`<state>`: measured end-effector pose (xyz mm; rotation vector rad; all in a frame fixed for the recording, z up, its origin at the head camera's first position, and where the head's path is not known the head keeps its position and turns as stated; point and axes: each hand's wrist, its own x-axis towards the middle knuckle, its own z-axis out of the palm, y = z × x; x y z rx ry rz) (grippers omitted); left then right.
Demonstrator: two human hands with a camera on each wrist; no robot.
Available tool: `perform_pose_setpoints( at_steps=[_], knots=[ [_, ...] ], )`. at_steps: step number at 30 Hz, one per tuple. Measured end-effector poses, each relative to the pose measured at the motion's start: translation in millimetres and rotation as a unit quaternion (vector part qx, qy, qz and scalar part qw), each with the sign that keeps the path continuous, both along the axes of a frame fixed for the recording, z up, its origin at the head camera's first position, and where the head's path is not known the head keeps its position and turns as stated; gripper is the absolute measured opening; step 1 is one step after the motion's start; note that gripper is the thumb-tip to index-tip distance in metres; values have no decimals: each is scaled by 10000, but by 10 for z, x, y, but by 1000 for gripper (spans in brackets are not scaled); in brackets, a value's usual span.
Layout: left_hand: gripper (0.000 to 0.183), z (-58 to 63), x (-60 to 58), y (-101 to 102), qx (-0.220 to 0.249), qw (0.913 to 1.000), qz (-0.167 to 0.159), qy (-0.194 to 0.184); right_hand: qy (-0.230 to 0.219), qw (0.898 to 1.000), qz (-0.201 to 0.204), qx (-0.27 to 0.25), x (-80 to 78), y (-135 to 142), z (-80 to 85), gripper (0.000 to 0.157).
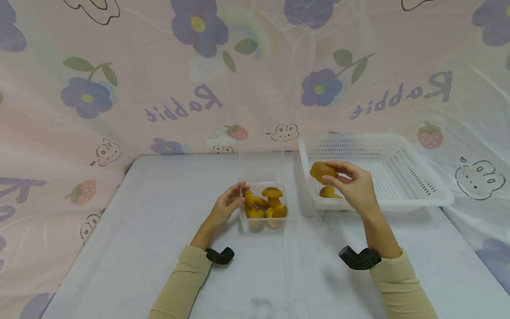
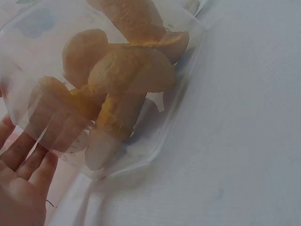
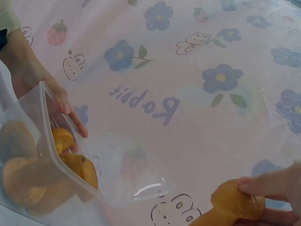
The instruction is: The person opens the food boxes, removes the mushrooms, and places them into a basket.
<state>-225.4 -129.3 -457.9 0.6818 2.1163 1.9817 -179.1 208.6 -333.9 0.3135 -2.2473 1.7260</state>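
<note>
A clear plastic box (image 1: 263, 223) with several yellow-brown mushrooms (image 1: 272, 193) in it stands mid-table. My left hand (image 1: 226, 204) rests at the box's left side; in the left wrist view its extended fingers (image 2: 40, 167) lie along the clear wall. Between thumb and fingers, my right hand (image 1: 358, 188) pinches a mushroom (image 1: 322, 172), raised over the left front of a white basket (image 1: 430, 195). The right wrist view shows the cap of this mushroom (image 3: 235, 200) under the thumb. Below it, another mushroom (image 1: 328, 192) lies inside the basket, partly hidden by the right hand.
The box's transparent lid (image 1: 261, 166) stands open behind it. The slotted basket sits to the box's right, near the back of the white table (image 1: 171, 190). A printed sheet (image 1: 255, 84) hangs behind and at both sides. Each wrist carries a black device (image 1: 360, 258).
</note>
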Motion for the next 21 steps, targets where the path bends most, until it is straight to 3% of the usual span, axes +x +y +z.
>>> perform_pose_setpoints(
  at_steps=[11,21],
  knots=[
    [53,12,2,-1,-12,10000,5,35,87,9980,-555,275,-61,200,-94,33],
    [53,5,-2,-5,-2,10000,-4,39,87,9963,-812,249,-117,348,-206,31]
  ],
)
